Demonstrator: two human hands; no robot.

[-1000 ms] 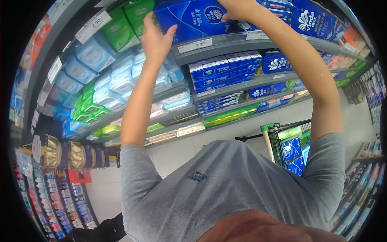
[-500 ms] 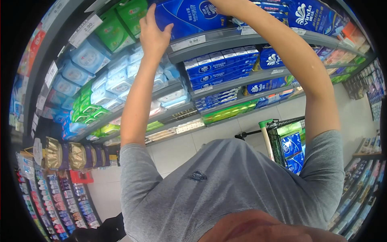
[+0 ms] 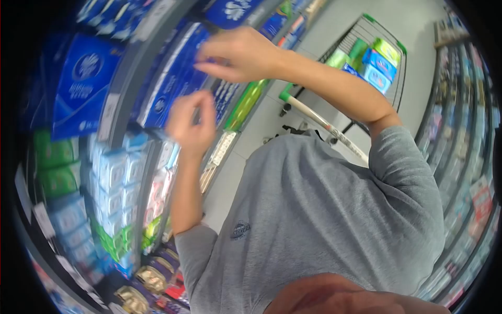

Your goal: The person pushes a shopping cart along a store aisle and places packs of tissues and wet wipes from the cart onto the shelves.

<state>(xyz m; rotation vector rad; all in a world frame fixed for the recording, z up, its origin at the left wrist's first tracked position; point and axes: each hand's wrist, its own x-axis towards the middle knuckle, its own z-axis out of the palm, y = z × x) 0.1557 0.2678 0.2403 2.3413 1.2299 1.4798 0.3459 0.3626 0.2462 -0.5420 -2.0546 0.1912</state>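
My left hand [image 3: 192,123] is in the air before the shelves, blurred, its fingers loosely curled and a gap showing between them and the thumb. Above and right of it is my right hand [image 3: 238,55], also smeared, with thumb and bent fingers apart. Neither hand shows anything in its grasp. Behind them, long blue tissue packs [image 3: 170,86] line a lower shelf. A large blue tissue pack [image 3: 86,83] stands on the upper shelf to the left, apart from both hands.
A shopping cart [image 3: 351,142] with green and blue packs [image 3: 377,68] stands on the aisle floor at upper right. Pale blue wipes packs [image 3: 112,175] and green packs [image 3: 56,162] fill shelves at left. Another stocked shelf [image 3: 463,157] runs along the right.
Both hands have come away from the large blue pack on the upper shelf and drawn down toward my body. The view has turned right, bringing more of the cart into sight.
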